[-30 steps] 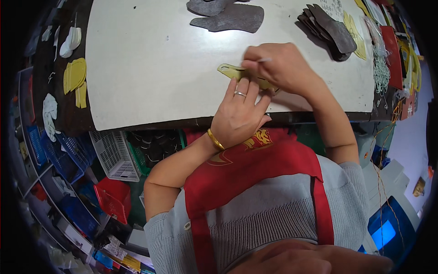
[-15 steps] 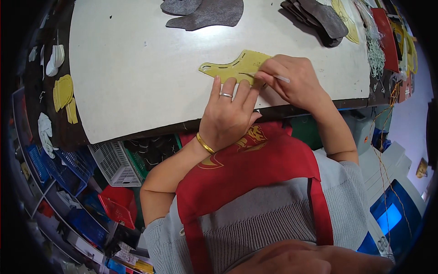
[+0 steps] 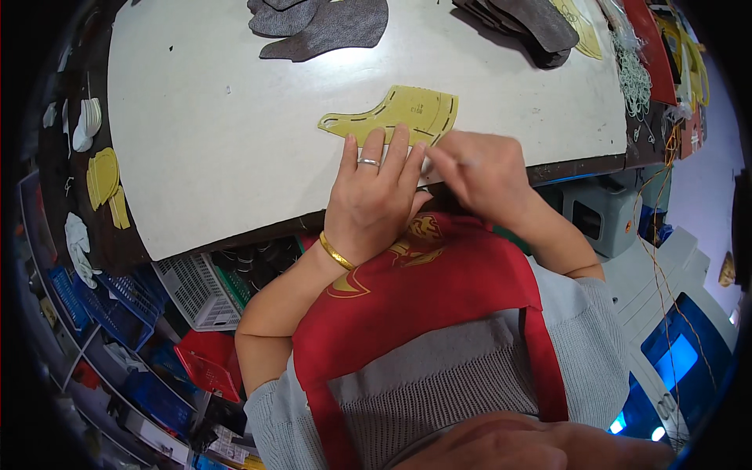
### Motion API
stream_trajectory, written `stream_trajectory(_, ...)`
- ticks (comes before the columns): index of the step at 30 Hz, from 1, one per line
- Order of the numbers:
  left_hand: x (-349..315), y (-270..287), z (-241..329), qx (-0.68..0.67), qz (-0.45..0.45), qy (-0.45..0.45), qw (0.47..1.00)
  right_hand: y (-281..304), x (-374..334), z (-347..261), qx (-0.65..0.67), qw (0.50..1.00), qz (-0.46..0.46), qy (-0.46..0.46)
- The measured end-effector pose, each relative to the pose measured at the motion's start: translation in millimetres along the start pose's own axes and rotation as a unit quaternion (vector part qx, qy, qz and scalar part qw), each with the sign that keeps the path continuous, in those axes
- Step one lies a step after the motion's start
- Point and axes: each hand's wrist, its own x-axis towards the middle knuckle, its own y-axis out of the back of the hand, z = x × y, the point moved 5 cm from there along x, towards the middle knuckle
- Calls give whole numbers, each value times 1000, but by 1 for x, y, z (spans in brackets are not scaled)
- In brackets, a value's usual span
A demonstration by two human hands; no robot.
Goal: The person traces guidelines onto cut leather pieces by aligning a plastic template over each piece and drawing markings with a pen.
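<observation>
left hand [image 3: 374, 200] lies flat near the table's front edge, fingers spread a little and stretched forward, their tips pressing on the lower edge of the yellow pattern piece [image 3: 399, 116]; a ring sits on one finger and a gold bangle [image 3: 337, 252] circles the wrist. right hand [image 3: 478, 168] is just beside it, fingers drawn together and blurred; whether it pinches anything cannot be told, though its tips point toward the near right corner of the same yellow piece. nearest of all, the person's red apron [image 3: 427, 305] over a grey knit top fills the lower middle of the view.

the yellow pattern piece rests flat on the white table [image 3: 204, 117], a curved shape with dashed lines along its border, narrowing to a tail on the left. beyond it, at the far edge, lie dark grey cut pieces [image 3: 329, 23], and to the far right a stack of dark grey pieces [image 3: 533, 27] with a yellow one beside it. a tangle of pale green cord [image 3: 630, 66] and red sheets sit at the right end.

left of the table, a dark strip holds small yellow and white cutouts [image 3: 102, 176]. below the table edge a white plastic basket [image 3: 196, 290] stands near blue and red crates [image 3: 125, 313].
</observation>
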Motion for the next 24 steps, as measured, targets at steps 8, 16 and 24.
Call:
stream_trajectory(8,2,4,6,3,7,-12,1000,-3,46,50,6,979,-60,-197)
stream_trajectory(16,20,25,-22,-11,94,-55,994,56,35,86,169,967,128,-140)
stream_trajectory(24,46,21,-49,-3,5,19,1000,112,27,171,228,901,294,-223)
